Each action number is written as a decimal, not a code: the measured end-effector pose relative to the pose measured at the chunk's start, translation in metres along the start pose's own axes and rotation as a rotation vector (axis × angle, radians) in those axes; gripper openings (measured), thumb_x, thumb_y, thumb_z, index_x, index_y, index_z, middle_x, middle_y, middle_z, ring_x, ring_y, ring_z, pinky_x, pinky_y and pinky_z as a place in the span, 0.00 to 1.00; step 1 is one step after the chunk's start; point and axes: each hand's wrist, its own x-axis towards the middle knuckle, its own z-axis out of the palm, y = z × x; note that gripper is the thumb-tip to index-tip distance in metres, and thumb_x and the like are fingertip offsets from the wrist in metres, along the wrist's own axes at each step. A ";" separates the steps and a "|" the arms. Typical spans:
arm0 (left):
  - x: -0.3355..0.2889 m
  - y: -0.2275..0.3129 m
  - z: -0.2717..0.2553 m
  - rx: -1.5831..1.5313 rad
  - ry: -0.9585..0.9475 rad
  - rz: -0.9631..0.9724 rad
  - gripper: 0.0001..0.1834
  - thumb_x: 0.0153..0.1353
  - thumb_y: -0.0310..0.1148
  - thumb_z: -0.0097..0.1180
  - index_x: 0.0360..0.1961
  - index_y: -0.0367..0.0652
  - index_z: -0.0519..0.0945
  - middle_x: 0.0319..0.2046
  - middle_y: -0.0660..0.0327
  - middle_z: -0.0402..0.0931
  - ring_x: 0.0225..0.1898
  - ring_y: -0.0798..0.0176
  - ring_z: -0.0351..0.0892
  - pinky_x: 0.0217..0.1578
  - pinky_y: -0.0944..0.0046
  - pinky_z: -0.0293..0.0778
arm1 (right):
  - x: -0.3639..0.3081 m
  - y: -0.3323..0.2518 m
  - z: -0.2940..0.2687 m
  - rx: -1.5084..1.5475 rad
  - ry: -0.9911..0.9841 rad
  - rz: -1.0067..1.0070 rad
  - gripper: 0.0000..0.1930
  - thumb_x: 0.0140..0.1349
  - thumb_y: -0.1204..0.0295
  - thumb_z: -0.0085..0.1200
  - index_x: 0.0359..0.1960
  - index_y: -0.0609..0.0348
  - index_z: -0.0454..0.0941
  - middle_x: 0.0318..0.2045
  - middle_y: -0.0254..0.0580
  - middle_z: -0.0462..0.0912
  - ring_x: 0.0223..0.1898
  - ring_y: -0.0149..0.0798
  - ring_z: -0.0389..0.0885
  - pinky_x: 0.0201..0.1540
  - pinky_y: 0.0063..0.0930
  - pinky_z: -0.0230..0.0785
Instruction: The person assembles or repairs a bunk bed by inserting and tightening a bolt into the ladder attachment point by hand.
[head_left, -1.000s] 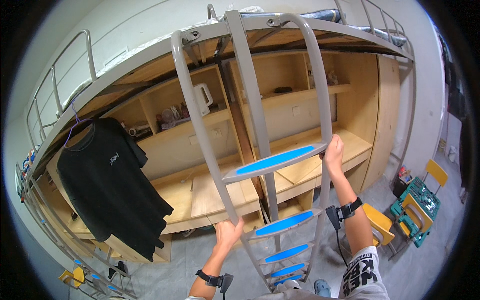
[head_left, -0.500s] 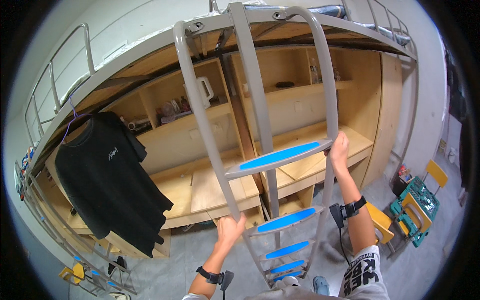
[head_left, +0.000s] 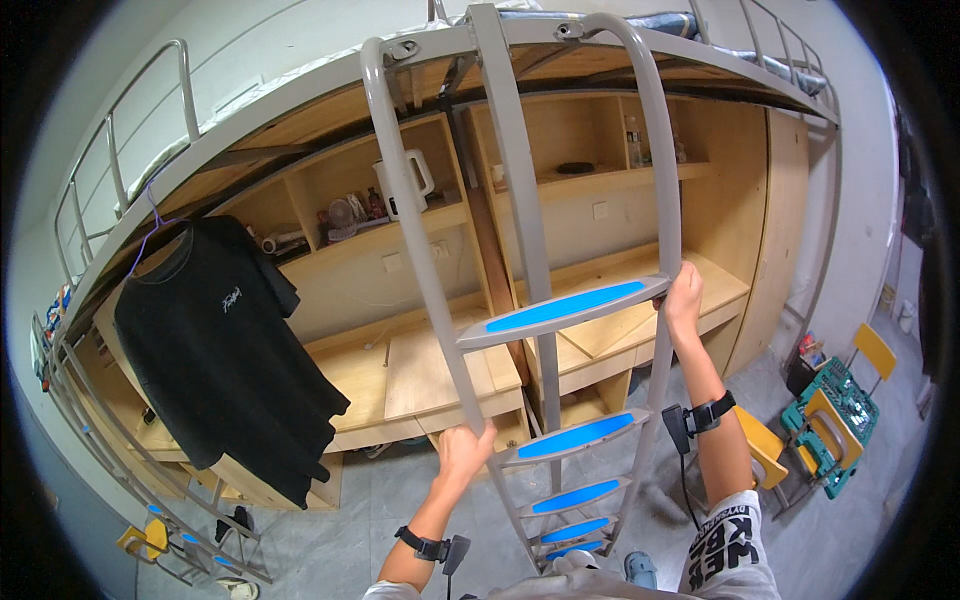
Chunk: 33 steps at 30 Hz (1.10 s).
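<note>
A grey metal ladder [head_left: 442, 300] with blue-padded steps rises in front of me to a raised bunk bed. My left hand [head_left: 465, 452] is wrapped round its left rail, just above the second step from the top. Higher up, my right hand [head_left: 683, 300] grips the right rail beside the top step [head_left: 565, 312]. Both hands are closed, with some fingers hidden behind the rails. Each forearm wears a black strap with a small device. Below the hands the lower steps [head_left: 575, 497] narrow toward the floor.
A black T-shirt [head_left: 225, 340] hangs on a purple hanger from the bed frame [head_left: 270, 108] at left. Wooden desks [head_left: 350, 375] and shelves stand under the bed. At right are yellow chairs [head_left: 760, 455] and an open green case [head_left: 835, 380]. A blue-grey shoe [head_left: 641, 570] shows near the ladder's foot.
The view has shifted slightly, so the ladder's upper part and the shirt sit a little further right. Both hands keep their hold on the rails.
</note>
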 end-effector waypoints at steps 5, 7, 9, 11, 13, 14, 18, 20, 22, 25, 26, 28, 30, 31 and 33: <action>0.001 0.010 -0.005 -0.011 -0.017 -0.039 0.21 0.55 0.44 0.53 0.22 0.32 0.80 0.17 0.42 0.75 0.22 0.39 0.78 0.28 0.48 0.75 | 0.000 -0.001 -0.002 0.025 -0.002 -0.012 0.18 0.69 0.64 0.29 0.23 0.59 0.62 0.12 0.36 0.64 0.09 0.30 0.63 0.11 0.26 0.58; -0.001 0.008 -0.004 -0.009 -0.012 -0.029 0.22 0.55 0.45 0.53 0.22 0.32 0.80 0.17 0.42 0.75 0.23 0.38 0.78 0.29 0.48 0.75 | 0.000 0.001 -0.004 0.011 -0.008 -0.004 0.18 0.68 0.64 0.29 0.23 0.59 0.62 0.13 0.36 0.64 0.09 0.31 0.63 0.11 0.26 0.58; -0.001 0.006 -0.001 -0.007 -0.010 -0.017 0.22 0.55 0.45 0.53 0.21 0.32 0.80 0.17 0.42 0.75 0.23 0.38 0.78 0.29 0.47 0.75 | 0.000 0.006 -0.004 0.006 -0.005 -0.001 0.18 0.68 0.64 0.29 0.23 0.59 0.62 0.13 0.36 0.65 0.09 0.31 0.63 0.11 0.27 0.59; -0.003 0.006 -0.002 0.028 -0.041 -0.076 0.23 0.55 0.45 0.53 0.21 0.31 0.80 0.17 0.41 0.75 0.23 0.38 0.78 0.30 0.47 0.75 | 0.001 0.007 -0.005 0.001 -0.005 0.005 0.18 0.68 0.64 0.29 0.23 0.59 0.62 0.13 0.36 0.65 0.09 0.31 0.64 0.11 0.27 0.59; -0.003 0.006 -0.002 0.023 -0.030 -0.062 0.23 0.55 0.45 0.53 0.20 0.31 0.80 0.17 0.41 0.75 0.24 0.37 0.78 0.30 0.47 0.75 | 0.001 0.008 -0.005 -0.001 -0.013 0.003 0.18 0.68 0.64 0.29 0.23 0.59 0.62 0.13 0.36 0.65 0.10 0.31 0.64 0.11 0.27 0.59; -0.004 0.005 -0.003 0.019 -0.017 -0.050 0.23 0.56 0.45 0.53 0.20 0.31 0.80 0.17 0.41 0.75 0.24 0.37 0.78 0.30 0.47 0.75 | 0.001 0.007 -0.005 -0.002 -0.013 0.004 0.18 0.68 0.64 0.29 0.23 0.59 0.62 0.13 0.36 0.65 0.10 0.31 0.64 0.11 0.27 0.59; -0.002 0.004 -0.004 0.002 -0.007 -0.045 0.24 0.56 0.46 0.52 0.20 0.31 0.80 0.17 0.41 0.75 0.24 0.37 0.78 0.30 0.47 0.75 | 0.000 0.008 -0.002 0.015 -0.040 0.038 0.17 0.68 0.64 0.30 0.24 0.60 0.64 0.14 0.38 0.67 0.12 0.32 0.67 0.14 0.28 0.62; 0.002 0.010 -0.002 -0.002 -0.007 -0.032 0.23 0.56 0.46 0.53 0.21 0.32 0.81 0.17 0.41 0.75 0.23 0.37 0.78 0.30 0.47 0.75 | 0.009 0.014 -0.013 0.003 -0.035 0.052 0.17 0.68 0.63 0.30 0.25 0.61 0.65 0.14 0.39 0.68 0.13 0.33 0.68 0.16 0.28 0.64; 0.004 0.011 0.002 0.005 -0.026 -0.007 0.23 0.56 0.46 0.53 0.21 0.33 0.81 0.17 0.41 0.75 0.23 0.37 0.78 0.29 0.47 0.75 | 0.031 0.031 -0.026 -0.439 0.191 -0.394 0.17 0.69 0.63 0.32 0.28 0.63 0.68 0.16 0.40 0.71 0.17 0.32 0.70 0.23 0.29 0.66; 0.001 0.000 0.002 0.035 -0.028 -0.002 0.22 0.56 0.46 0.53 0.21 0.34 0.81 0.18 0.42 0.75 0.23 0.38 0.78 0.29 0.47 0.75 | 0.052 -0.064 -0.015 -0.226 0.151 -0.347 0.17 0.69 0.63 0.36 0.30 0.62 0.70 0.17 0.38 0.74 0.20 0.31 0.71 0.26 0.30 0.66; 0.000 -0.005 -0.001 0.058 -0.025 -0.014 0.22 0.55 0.46 0.53 0.21 0.35 0.81 0.18 0.42 0.75 0.23 0.39 0.78 0.29 0.47 0.75 | 0.062 -0.097 -0.004 -0.308 0.140 -0.442 0.16 0.68 0.63 0.38 0.30 0.62 0.71 0.17 0.38 0.75 0.21 0.31 0.73 0.26 0.30 0.66; 0.000 -0.001 -0.004 0.035 -0.028 -0.015 0.21 0.55 0.46 0.53 0.22 0.35 0.81 0.17 0.42 0.75 0.23 0.39 0.78 0.29 0.47 0.75 | 0.096 -0.164 0.009 -0.400 0.034 -0.671 0.15 0.67 0.63 0.43 0.31 0.62 0.75 0.17 0.37 0.77 0.21 0.31 0.75 0.25 0.29 0.65; -0.001 0.004 0.001 -0.011 -0.001 0.021 0.20 0.55 0.45 0.53 0.24 0.36 0.82 0.17 0.42 0.75 0.22 0.39 0.78 0.27 0.47 0.74 | 0.135 -0.224 0.027 -0.605 -0.044 -0.900 0.17 0.64 0.62 0.46 0.31 0.66 0.76 0.23 0.52 0.79 0.28 0.50 0.78 0.33 0.39 0.68; -0.001 0.002 0.002 -0.022 -0.002 0.030 0.20 0.55 0.45 0.53 0.24 0.36 0.82 0.17 0.42 0.75 0.22 0.39 0.78 0.27 0.47 0.74 | 0.143 -0.255 0.043 -0.799 -0.108 -0.958 0.17 0.62 0.62 0.47 0.33 0.67 0.77 0.28 0.57 0.80 0.34 0.59 0.77 0.39 0.43 0.68; -0.003 -0.001 0.004 -0.016 0.006 0.003 0.20 0.55 0.45 0.53 0.24 0.36 0.82 0.17 0.42 0.75 0.22 0.39 0.78 0.27 0.47 0.74 | 0.172 -0.283 0.079 -0.986 -0.168 -1.098 0.14 0.61 0.65 0.48 0.33 0.66 0.78 0.29 0.56 0.80 0.36 0.58 0.78 0.41 0.44 0.69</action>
